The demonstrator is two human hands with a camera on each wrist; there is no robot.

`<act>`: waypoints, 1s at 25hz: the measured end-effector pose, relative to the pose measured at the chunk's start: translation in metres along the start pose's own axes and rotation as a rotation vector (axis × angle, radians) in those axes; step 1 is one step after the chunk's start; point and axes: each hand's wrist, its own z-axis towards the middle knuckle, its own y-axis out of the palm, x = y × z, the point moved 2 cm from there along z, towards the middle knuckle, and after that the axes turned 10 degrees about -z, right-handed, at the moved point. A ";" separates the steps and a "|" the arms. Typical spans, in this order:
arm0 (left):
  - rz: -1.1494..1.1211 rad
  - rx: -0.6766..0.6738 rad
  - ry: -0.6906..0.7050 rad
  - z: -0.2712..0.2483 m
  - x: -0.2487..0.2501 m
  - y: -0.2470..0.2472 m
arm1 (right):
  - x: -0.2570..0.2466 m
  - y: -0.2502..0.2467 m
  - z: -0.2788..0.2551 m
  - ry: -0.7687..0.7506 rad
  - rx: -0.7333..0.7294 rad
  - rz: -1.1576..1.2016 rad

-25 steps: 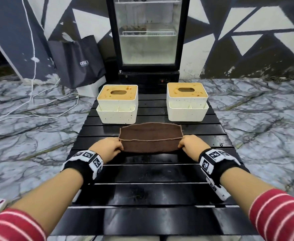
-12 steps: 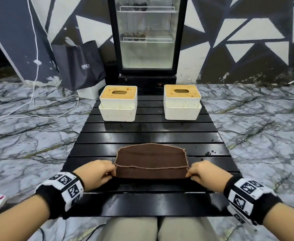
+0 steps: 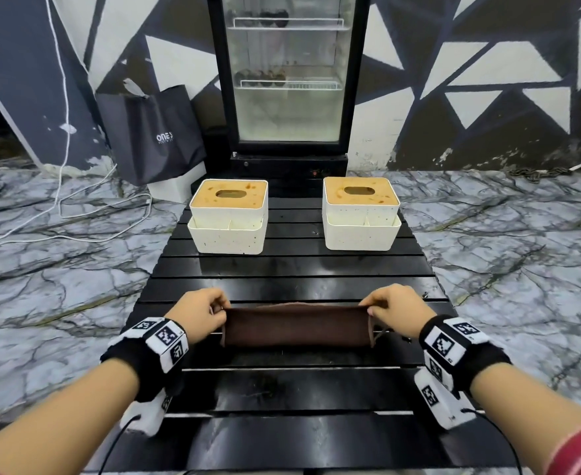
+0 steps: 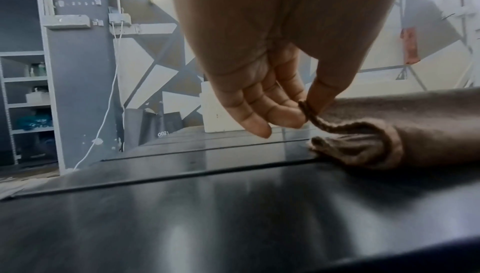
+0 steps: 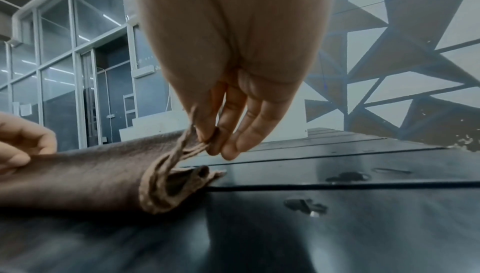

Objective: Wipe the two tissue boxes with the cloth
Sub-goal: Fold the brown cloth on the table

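Note:
A brown cloth (image 3: 297, 325) lies folded on the black slatted table (image 3: 292, 269), near its middle. My left hand (image 3: 213, 310) pinches the cloth's upper left edge (image 4: 307, 111) between thumb and fingers. My right hand (image 3: 376, 308) pinches the upper right edge (image 5: 200, 140) the same way. Two cream tissue boxes with stained orange tops stand at the far end: the left box (image 3: 229, 217) and the right box (image 3: 361, 214). Both are well beyond my hands.
A glass-door fridge (image 3: 287, 80) stands just behind the table. A dark bag (image 3: 152, 135) leans on the wall at left, with white cables (image 3: 76, 214) on the marble floor. The table's near half (image 3: 282, 406) holds only my forearms.
The cloth was pulled toward me, away from the boxes. Both hands have since lifted its upper edge and folded it over, so the cloth looks narrower.

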 end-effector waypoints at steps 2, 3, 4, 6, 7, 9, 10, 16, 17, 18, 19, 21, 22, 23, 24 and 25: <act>0.001 -0.017 -0.027 0.010 -0.004 0.004 | 0.002 0.003 0.010 0.021 -0.019 -0.007; 0.004 -0.027 -0.032 0.013 -0.005 0.006 | 0.003 0.005 0.013 0.030 -0.032 -0.013; 0.006 -0.036 -0.033 0.015 -0.007 0.007 | 0.004 0.007 0.015 0.039 -0.044 -0.022; 0.011 -0.051 -0.031 0.018 -0.010 0.009 | 0.004 0.008 0.016 0.047 -0.061 -0.030; 0.015 -0.057 -0.034 0.019 -0.011 0.009 | 0.004 0.008 0.017 0.045 -0.064 -0.030; 0.026 -0.075 -0.042 0.020 -0.012 0.010 | 0.003 0.010 0.018 0.037 -0.071 -0.041; 0.030 -0.083 -0.044 0.020 -0.012 0.011 | 0.003 0.011 0.018 0.031 -0.072 -0.049; 0.010 -0.022 -0.008 0.016 -0.009 0.010 | 0.000 0.011 0.012 0.015 -0.018 -0.041; 0.008 0.002 0.030 0.014 -0.007 0.009 | -0.001 0.009 0.008 0.005 0.010 -0.026; 0.003 0.015 0.068 0.010 -0.004 0.008 | -0.002 0.008 0.003 -0.005 0.033 -0.007; -0.007 0.014 0.107 0.006 0.000 0.007 | -0.004 0.007 -0.003 -0.018 0.048 0.009; -0.020 -0.033 0.165 -0.002 0.005 0.010 | -0.010 0.007 -0.017 -0.052 0.022 0.009; -0.011 -0.066 0.172 -0.006 0.005 0.013 | -0.013 0.010 -0.021 -0.068 -0.007 -0.008; -0.002 -0.094 0.175 -0.009 0.005 0.015 | -0.015 0.013 -0.026 -0.076 -0.035 -0.036; 0.009 -0.118 0.159 -0.012 0.005 0.017 | -0.016 0.015 -0.028 -0.071 -0.060 -0.066; 0.020 -0.143 0.134 -0.014 0.004 0.018 | -0.015 0.017 -0.030 -0.056 -0.079 -0.085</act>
